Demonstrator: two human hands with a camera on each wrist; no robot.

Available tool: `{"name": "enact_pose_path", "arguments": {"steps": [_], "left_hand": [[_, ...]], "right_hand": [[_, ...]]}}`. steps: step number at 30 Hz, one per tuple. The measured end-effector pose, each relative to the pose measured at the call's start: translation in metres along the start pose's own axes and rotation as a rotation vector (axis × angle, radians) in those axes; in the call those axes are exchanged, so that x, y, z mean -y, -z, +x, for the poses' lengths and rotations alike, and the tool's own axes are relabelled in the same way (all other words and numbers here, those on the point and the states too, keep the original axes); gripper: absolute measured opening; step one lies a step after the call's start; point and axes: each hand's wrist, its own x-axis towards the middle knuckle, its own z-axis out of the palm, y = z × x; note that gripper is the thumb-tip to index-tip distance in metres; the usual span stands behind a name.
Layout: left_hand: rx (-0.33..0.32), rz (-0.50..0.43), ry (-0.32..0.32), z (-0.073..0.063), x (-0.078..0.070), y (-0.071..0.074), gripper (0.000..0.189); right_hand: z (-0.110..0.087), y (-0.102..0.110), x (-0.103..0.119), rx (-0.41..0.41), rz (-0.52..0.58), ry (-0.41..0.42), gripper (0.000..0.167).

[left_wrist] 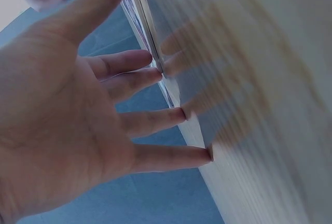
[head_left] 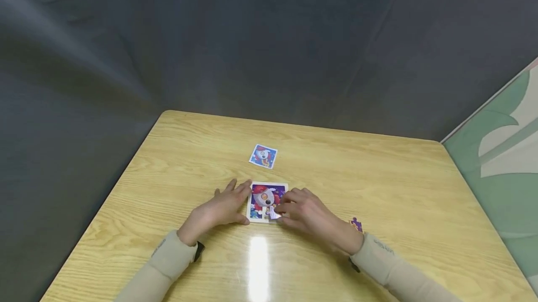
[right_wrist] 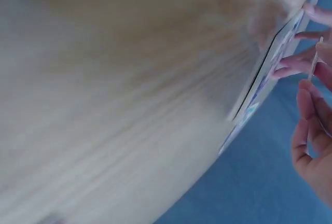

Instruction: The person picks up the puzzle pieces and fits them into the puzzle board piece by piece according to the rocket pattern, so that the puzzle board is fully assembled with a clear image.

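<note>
A jigsaw puzzle in a white-rimmed tray [head_left: 258, 221] lies on the table, its picture showing a red and grey figure on purple. My left hand [head_left: 222, 205] steadies its left side with fingers spread and fairly straight; in the left wrist view, fingertips [left_wrist: 199, 155] rest on the tabletop and the tray's edge. Over the lower right of the puzzle, my right hand [head_left: 306, 212] pinches a jigsaw piece [head_left: 275, 213] between thumb and fingers. Edge-on, that piece [right_wrist: 314, 62] appears as a thin pale strip in the right wrist view. A gap shows in the puzzle's bottom row.
Behind the tray lies a small picture card [head_left: 263, 156] with a similar figure. A loose purple jigsaw piece [head_left: 356, 224] sits beside my right forearm. Dark sheeting [head_left: 269, 50] hangs beyond the wooden table's [head_left: 378, 171] far edge, and a green patterned panel [head_left: 504, 152] stands at the right.
</note>
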Motion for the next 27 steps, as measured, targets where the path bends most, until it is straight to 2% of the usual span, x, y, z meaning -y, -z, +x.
{"name": "enact_pose_path", "arguments": {"steps": [5, 12, 19, 23, 27], "left_hand": [[0.005, 0.012, -0.020, 0.002, -0.003, -0.004, 0.087], [0.011, 0.050, -0.032, 0.003, -0.005, 0.002, 0.087], [0.004, 0.031, -0.035, 0.003, -0.005, 0.006, 0.083], [0.004, 0.026, -0.038, 0.002, -0.006, 0.004, 0.083], [0.005, 0.024, -0.039, 0.001, -0.006, 0.005, 0.083]], "right_hand": [[0.009, -0.011, -0.004, 0.067, -0.056, 0.002, 0.020], [0.013, -0.016, -0.002, 0.062, -0.105, 0.013, 0.014], [0.017, -0.015, -0.001, 0.094, -0.144, 0.032, 0.010], [0.007, -0.006, -0.002, 0.014, -0.100, -0.014, 0.013], [-0.018, 0.015, -0.012, -0.118, -0.068, -0.067, 0.018]]}}
